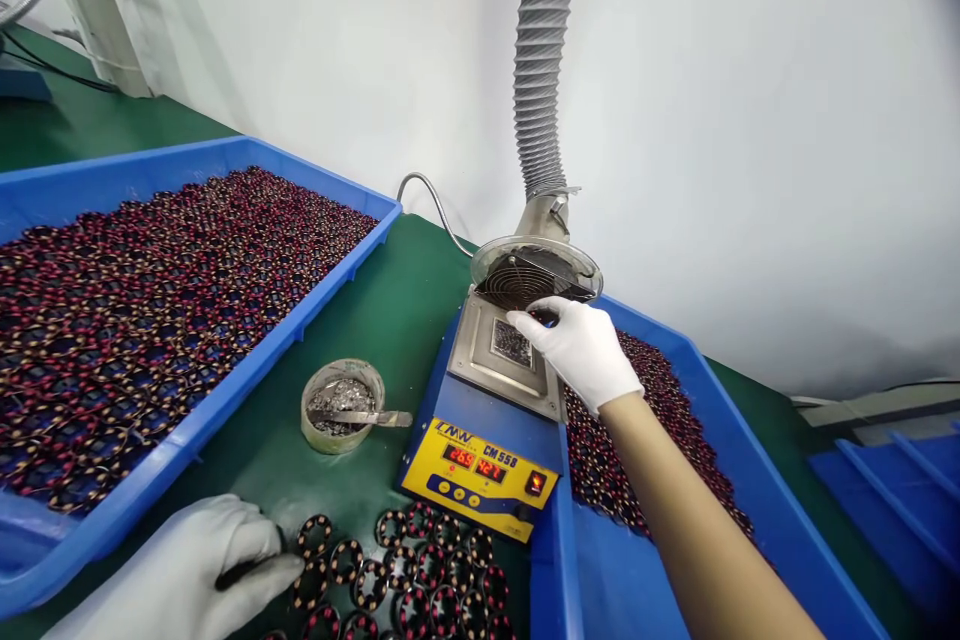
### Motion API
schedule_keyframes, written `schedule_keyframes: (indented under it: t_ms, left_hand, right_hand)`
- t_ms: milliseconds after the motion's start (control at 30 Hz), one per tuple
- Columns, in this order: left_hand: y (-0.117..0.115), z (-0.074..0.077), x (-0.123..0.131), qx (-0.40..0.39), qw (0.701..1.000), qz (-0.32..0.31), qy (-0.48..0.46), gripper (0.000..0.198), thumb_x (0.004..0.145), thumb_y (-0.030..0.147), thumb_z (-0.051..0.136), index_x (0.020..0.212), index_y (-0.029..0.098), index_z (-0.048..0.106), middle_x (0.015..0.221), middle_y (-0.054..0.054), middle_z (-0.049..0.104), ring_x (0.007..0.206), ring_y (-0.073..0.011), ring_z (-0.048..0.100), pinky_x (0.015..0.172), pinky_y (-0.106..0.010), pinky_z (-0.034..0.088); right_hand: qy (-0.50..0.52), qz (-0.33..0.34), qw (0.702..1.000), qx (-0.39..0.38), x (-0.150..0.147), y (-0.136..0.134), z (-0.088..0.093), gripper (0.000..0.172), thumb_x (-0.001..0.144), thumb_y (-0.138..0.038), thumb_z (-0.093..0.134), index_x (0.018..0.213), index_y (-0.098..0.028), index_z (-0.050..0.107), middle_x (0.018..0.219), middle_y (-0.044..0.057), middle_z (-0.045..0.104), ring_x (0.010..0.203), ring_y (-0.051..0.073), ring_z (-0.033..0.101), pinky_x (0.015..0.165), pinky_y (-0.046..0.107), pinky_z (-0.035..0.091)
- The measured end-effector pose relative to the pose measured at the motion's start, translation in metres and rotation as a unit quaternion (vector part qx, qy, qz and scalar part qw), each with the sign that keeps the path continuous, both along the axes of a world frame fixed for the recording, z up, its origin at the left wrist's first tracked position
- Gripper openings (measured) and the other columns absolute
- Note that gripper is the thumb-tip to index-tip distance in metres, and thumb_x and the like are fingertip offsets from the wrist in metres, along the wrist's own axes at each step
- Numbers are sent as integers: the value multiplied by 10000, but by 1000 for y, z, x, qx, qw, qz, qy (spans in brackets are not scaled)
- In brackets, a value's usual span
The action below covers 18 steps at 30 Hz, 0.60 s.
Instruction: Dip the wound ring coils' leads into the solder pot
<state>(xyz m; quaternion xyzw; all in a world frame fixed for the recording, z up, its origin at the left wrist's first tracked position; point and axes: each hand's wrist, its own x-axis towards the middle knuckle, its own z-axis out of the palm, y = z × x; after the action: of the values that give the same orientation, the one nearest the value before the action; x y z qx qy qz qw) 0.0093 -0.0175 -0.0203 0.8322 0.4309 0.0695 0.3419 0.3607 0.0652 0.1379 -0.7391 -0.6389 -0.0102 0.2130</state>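
Observation:
My right hand [581, 350], in a white glove, is closed in a pinch above the solder pot [512, 343]. A dark ring-shaped part [550, 318] shows between thumb and forefinger, mostly hidden by them. At the lower left, my gloved left hand [217, 565] has curled fingers, its tips closed at the edge of a small black ring-shaped part [310, 584]. Several similar rings [401, 568], with red and tan spots round their rims, lie spread on the green table before the pot. The pot's yellow front panel [480, 475] carries lit red digits.
A round tub [343, 405] of silvery scraps, with a flat blade across it, stands left of the pot. Blue trays [300, 315] heaped with rings flank it, the right tray [765, 480] under my forearm. A ribbed exhaust hose [547, 70] hangs behind, its hood close to my fingers.

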Motion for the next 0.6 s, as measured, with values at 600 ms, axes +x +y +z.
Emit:
schedule_keyframes:
  t_ms: [600]
  left_hand:
    - [-1, 10, 2, 35, 999, 5, -15, 344, 882, 426, 505, 613, 234, 599, 621, 22, 610, 617, -142, 588, 601, -232, 414]
  right_hand:
    - [-23, -5, 1000, 11, 2, 7, 0, 347, 785, -493, 589, 881, -193, 735, 826, 101, 735, 802, 286, 679, 743, 398, 498]
